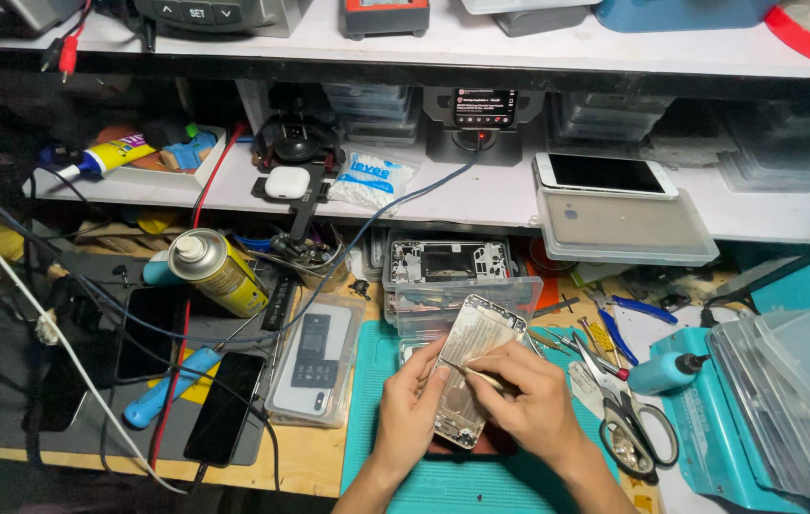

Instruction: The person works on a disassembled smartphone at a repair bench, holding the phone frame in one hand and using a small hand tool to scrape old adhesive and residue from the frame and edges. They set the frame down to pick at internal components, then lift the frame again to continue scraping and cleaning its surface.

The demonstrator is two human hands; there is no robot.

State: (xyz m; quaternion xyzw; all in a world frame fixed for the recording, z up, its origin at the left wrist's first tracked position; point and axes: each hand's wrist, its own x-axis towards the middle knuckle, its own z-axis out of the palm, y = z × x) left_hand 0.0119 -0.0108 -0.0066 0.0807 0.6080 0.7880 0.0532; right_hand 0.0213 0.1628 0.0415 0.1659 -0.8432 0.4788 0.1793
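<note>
We see our left hand clamped on a bare metal phone housing, lower centre of frame, flat silvery slab, long axis tilted up-right, our right hand pinching thin tweezers against it, ribbed teal mat beneath

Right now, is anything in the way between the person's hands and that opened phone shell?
Nothing visible. The left hand grips the phone shell directly, and the right hand presses a thin tool onto it.
</note>
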